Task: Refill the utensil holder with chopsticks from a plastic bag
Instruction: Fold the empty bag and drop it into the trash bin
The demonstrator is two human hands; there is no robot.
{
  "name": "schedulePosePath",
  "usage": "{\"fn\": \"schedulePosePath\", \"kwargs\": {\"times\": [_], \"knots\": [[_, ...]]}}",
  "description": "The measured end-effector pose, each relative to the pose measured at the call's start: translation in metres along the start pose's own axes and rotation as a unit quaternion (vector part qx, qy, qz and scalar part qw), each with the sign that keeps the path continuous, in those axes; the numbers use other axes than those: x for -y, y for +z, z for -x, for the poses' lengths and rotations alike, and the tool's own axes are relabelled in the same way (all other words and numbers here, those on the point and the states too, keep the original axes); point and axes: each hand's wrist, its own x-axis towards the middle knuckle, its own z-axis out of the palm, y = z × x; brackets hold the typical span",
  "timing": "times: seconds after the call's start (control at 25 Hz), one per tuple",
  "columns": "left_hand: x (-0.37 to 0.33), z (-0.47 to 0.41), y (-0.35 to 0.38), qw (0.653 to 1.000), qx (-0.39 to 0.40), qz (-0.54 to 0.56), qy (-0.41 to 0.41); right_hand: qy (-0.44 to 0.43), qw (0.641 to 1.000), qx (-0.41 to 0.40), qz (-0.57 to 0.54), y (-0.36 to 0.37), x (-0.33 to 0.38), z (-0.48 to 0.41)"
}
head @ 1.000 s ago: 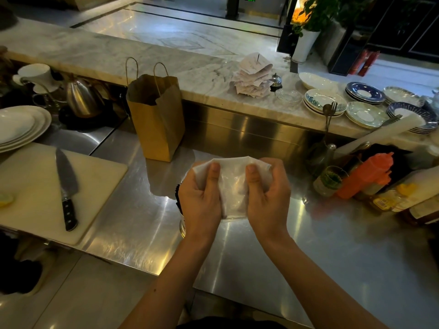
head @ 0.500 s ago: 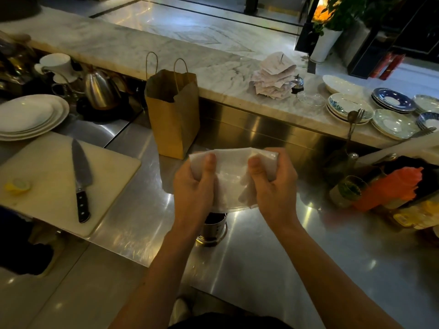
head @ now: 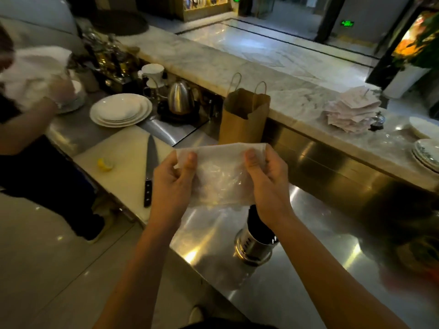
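Observation:
A crumpled clear plastic bag (head: 219,176) is stretched between both hands above the steel counter. My left hand (head: 174,179) pinches its left edge, thumb on top. My right hand (head: 267,176) pinches the right edge the same way. The bag looks flat, with no chopsticks visible inside. Below my right wrist stands the steel utensil holder (head: 253,245), perforated near its base, with dark chopsticks (head: 255,219) sticking up from it, partly hidden by my forearm.
A brown paper bag (head: 243,117) stands behind the plastic bag. A white cutting board (head: 123,162) with a knife (head: 150,167) and a lemon piece (head: 105,164) lies to the left. Stacked white plates (head: 121,110) and a kettle (head: 180,98) sit beyond. Another person (head: 28,119) works at far left.
The view has swung left and up, bringing the other person into view. My hands have drawn apart, spreading the bag wider, and the utensil holder now shows under my right wrist.

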Motion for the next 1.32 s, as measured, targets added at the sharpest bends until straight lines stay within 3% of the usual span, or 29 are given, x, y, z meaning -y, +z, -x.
{"fn": "schedulePosePath", "kwargs": {"times": [0.16,0.36,0.48,0.6,0.8,1.0,1.32], "knots": [[-0.012,0.007,-0.08,0.998,0.043,0.021,-0.042,0.0,0.998,0.048,-0.031,0.067,0.013,-0.01],[-0.026,0.038,-0.16,0.994,-0.105,-0.043,-0.007,0.024,0.974,0.214,-0.075,0.14,0.031,-0.002],[-0.037,0.066,-0.19,0.98,-0.188,-0.068,-0.003,0.088,0.921,0.371,-0.086,0.16,0.031,0.006],[-0.044,0.096,-0.201,0.963,-0.257,-0.076,-0.007,0.101,0.874,0.468,-0.079,0.167,0.03,0.016],[-0.054,0.159,-0.184,0.941,-0.332,-0.052,-0.046,0.082,0.855,0.5,-0.11,0.167,0.035,0.044],[-0.061,0.254,-0.15,0.915,-0.391,-0.03,-0.099,0.092,0.796,0.58,-0.146,0.164,0.034,0.098],[-0.062,0.429,-0.115,0.769,-0.621,-0.045,-0.144,0.14,0.66,0.723,-0.144,0.164,0.034,0.247]]}}
